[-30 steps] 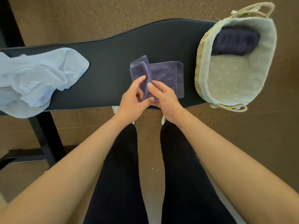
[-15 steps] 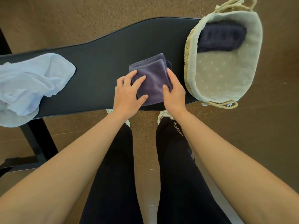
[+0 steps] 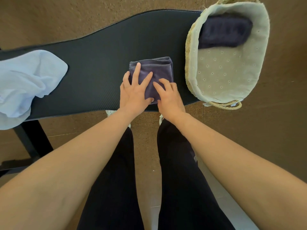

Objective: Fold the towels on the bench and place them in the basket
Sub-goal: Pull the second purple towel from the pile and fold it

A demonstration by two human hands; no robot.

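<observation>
Folded towel point(image 3: 159, 68) near bench point(image 3: 99, 72) edge

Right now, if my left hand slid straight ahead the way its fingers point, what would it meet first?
Your left hand rests on the folded purple towel; past its far edge lies only bare bench. The basket sits off to the right, probably clear.

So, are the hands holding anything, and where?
Nothing is plainly gripped. The left hand presses flat on the left side of the folded towel; the right hand rests bent fingers on its near right part.
</observation>
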